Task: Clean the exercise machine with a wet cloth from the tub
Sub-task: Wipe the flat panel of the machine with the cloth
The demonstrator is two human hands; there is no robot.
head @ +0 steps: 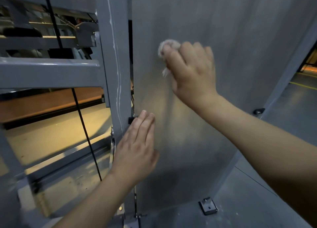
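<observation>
Left hand flat, outstretched; right hand higher, curled round cloth.

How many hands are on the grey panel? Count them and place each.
2. The right hand holds the cloth against the panel, upper middle; the left hand lies flat at its left edge, lower down. None seems hidden.

Gym hall: steel frame w/ cable, concrete floor.

A single head-worn wide-angle camera faces forward and slightly down, close to the exercise machine's grey panel; its left edge looks blurred, perhaps from motion.
</observation>
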